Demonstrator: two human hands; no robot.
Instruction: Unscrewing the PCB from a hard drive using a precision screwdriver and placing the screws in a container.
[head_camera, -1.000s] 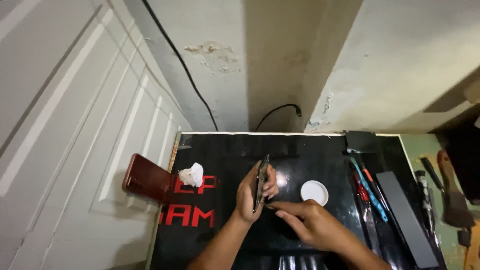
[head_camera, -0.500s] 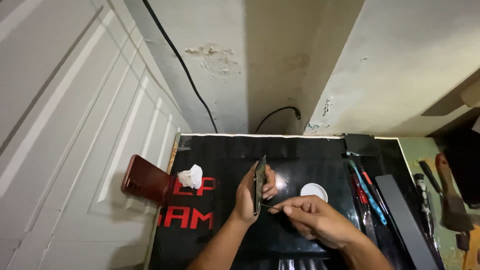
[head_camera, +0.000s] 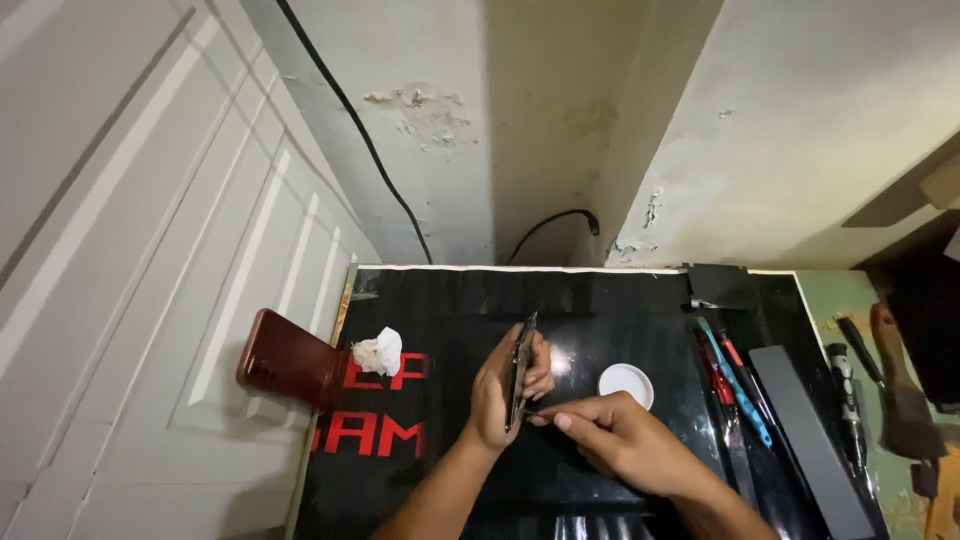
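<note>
Two hands busy: left hand (head_camera: 500, 395) grips a phone (head_camera: 520, 368) on edge mid-mat (head_camera: 450, 480), right hand (head_camera: 610, 440) pinches a thin tool (head_camera: 532, 414) into its seam; looks barely pried, still closed.

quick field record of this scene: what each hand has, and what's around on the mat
left hand: holds a thin dark phone upright on edge
right hand: pinches a thin tool; its tip meets the phone's edge
surface: glossy black mat with red lettering
right of hands: small round white dish, blue-handled tool, long dark flat bar
left of hands: crumpled white tissue, dark red phone overhanging the mat's edge
</note>
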